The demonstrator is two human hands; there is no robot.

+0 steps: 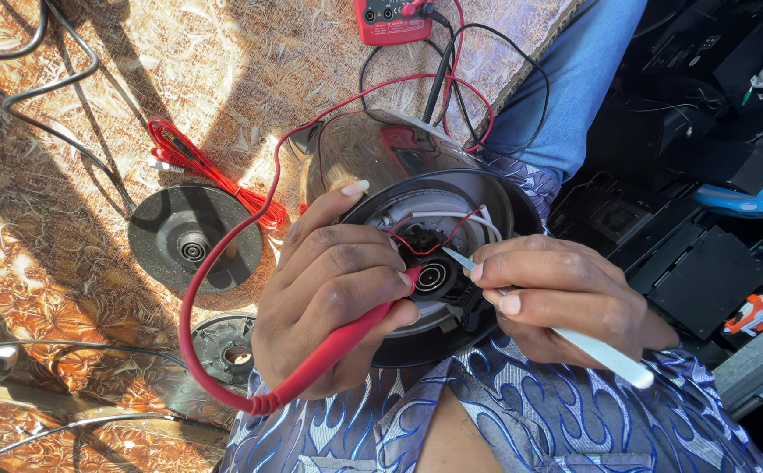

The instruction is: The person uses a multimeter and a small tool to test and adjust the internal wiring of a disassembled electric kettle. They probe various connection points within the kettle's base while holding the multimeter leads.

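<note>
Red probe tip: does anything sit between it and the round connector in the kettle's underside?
Nothing visible does. The left hand holds the red probe with its tip at the round connector. Thin red wires lie just above, and the right hand's white tool approaches from the side.

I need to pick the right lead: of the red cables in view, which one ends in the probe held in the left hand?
The thick red lead, looping round the left hand into the red probe. The bundled red cable lies unheld on the mat; the thin red wires sit inside the kettle base.
</note>
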